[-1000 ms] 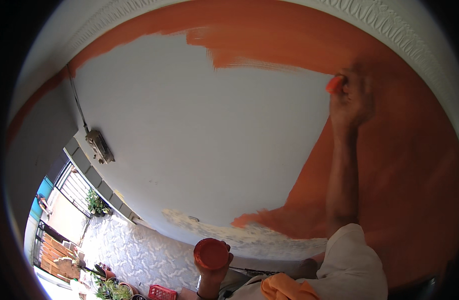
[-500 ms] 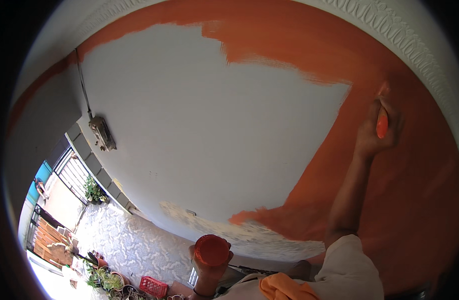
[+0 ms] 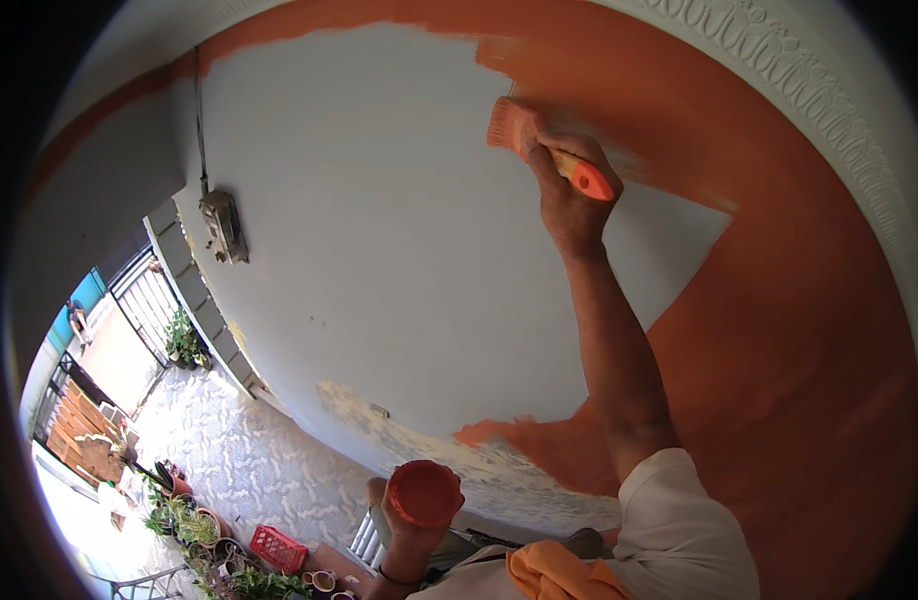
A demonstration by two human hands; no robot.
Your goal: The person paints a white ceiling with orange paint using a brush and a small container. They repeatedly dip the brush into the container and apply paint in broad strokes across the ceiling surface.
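My right hand [image 3: 577, 205] is closed round the handle of a wide paintbrush [image 3: 589, 182] with an orange handle tip. The bristles are coated in orange paint and lie by the ragged edge where orange meets the pale grey of the wall [image 3: 399, 250]. Orange paint [image 3: 799, 320] covers the wall's top and right side. Low in the view, my left hand [image 3: 411, 535] grips a round container of orange-red paint [image 3: 426, 493], its open top facing up.
A meter box [image 3: 222, 228] with a cable is fixed to the wall at left. White moulded cornice [image 3: 769, 60] borders the painted area. Below left are a patterned floor [image 3: 239, 430], a red crate [image 3: 279, 549], potted plants [image 3: 194, 525] and a metal gate [image 3: 144, 305]; a person [image 3: 79, 322] is beyond.
My right hand has swung the brush leftward and up, from the painted right side to the edge of the grey area. My left hand still holds the paint container in nearly the same place.
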